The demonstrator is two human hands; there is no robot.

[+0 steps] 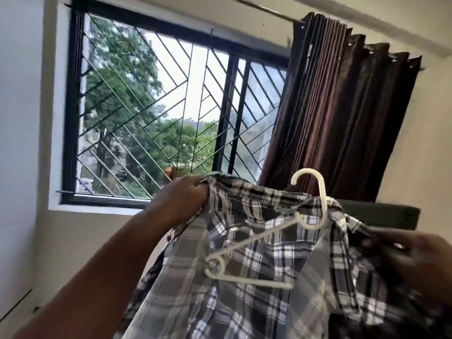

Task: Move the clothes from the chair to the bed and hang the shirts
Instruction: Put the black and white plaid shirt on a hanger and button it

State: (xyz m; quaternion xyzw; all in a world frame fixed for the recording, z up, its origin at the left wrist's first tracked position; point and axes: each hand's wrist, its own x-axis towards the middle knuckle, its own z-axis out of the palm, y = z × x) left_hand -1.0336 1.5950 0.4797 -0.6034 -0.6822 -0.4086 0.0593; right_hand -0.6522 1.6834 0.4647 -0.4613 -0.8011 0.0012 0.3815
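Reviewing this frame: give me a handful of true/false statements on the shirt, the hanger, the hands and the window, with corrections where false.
1. The left hand grips the plaid shirt at its upper edge. True.
2. The hanger is black metal. False: it is white plastic.
3. The hanger already hangs from the curtain rod. False: its hook is free in the air, in front of the curtain.
4. The curtain is bunched at the right side of the window. True.
5. The right hand holds the shirt on the right side. True, though it is blurred.
6. The shirt is plain blue. False: it is a grey, black and white check.
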